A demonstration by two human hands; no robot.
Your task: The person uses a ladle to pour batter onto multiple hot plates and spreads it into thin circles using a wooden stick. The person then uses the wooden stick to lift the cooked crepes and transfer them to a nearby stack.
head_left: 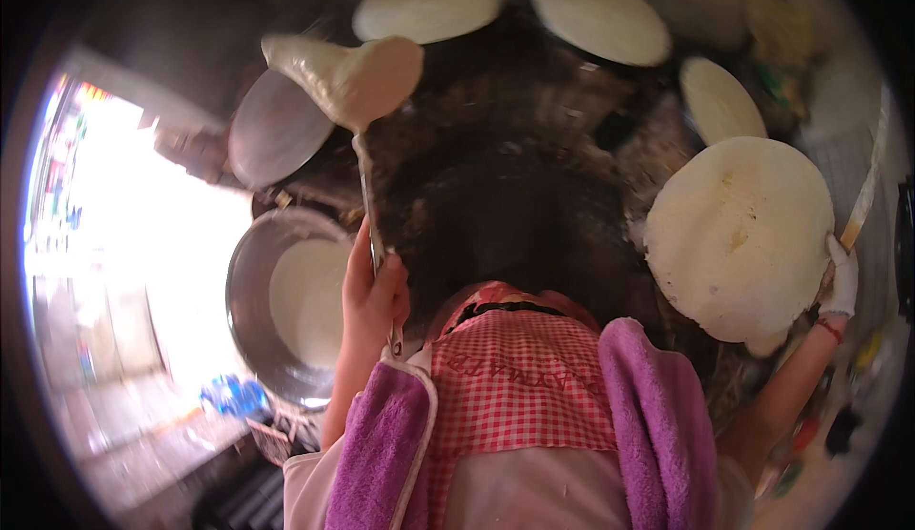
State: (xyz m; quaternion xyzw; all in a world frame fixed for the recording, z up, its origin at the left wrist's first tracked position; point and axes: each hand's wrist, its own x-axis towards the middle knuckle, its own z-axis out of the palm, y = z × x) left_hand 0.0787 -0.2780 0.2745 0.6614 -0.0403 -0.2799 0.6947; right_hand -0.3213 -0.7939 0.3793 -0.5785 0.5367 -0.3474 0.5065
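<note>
My left hand (373,287) grips the metal handle of a ladle (367,187); its batter-coated head (381,82) is raised over the edge of a greyish round griddle (267,134). Below that, beside the hand, sits a steel pot of pale batter (305,311). My right hand (840,277), in a white glove, is closed on a long flat stick (867,196), right at the edge of a large pale round flatbread (739,234). Whether that flatbread rests on a griddle or on the stick is unclear.
Three more griddles with pale rounds (429,4), (600,20), (720,101) curve along the back around a dark central surface (496,196). A bright opening (152,234) is at left, with a blue plastic item (233,395) below. A checked apron and purple towel (653,416) show on my body.
</note>
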